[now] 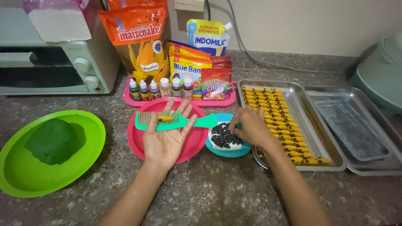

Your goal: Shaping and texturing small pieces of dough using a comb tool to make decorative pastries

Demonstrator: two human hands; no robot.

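far left, an oven (54, 62) stands at the back of the bench (201, 192). in front of it a green bowl (90, 138) holds a lump of dark green dough (52, 140). behind centre, a pink tray (134, 101) carries a row of small dye bottles (159, 88) and several packets (142, 42).

at centre, the left hand (165, 138) lies palm up over a red plate (136, 142), fingers (184, 109) spread and released. a green comb (171, 121) rests across the open palm, teeth to the left, handle pointing right. a small yellow dough piece (166, 118) lies on the comb's teeth.

just right of the plate, a blue dish (230, 152) holds dark chips (224, 136). the right hand (249, 127) is at this dish, fingers bent down to the chips; whether they grip one cannot be told.

right of the dish, a steel tray (305, 121) holds rows of shaped yellow pieces (278, 117) with dark tips. a second steel tray (368, 167) lies alongside, with a smaller pan (351, 127) inside it. a pale green appliance (383, 75) stands at far right.
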